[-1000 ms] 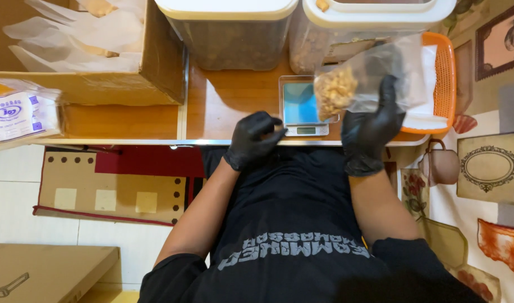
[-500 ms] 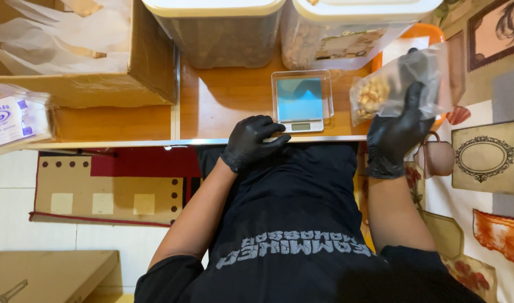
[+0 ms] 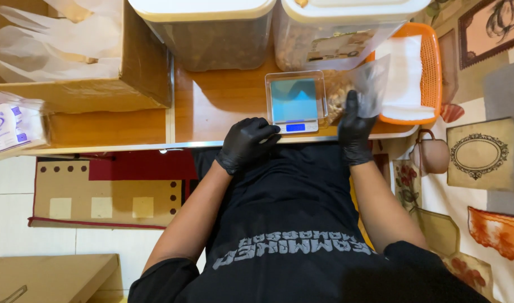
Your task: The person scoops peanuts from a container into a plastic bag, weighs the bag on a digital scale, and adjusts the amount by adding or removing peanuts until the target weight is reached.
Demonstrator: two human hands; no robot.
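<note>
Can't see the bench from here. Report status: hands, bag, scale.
Right hand grips clear bag, low beside scale. Left hand rests at table edge, holding nothing. Scale platform bare.

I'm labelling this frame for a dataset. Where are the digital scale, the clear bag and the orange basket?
digital scale (image 3: 295,101), head view, middle of its platform.
clear bag (image 3: 365,84), head view, upper plastic.
orange basket (image 3: 432,67), head view, right mesh wall.

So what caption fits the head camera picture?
Right hand holds a clear bag beside the scale; left hand rests nearby.
</note>
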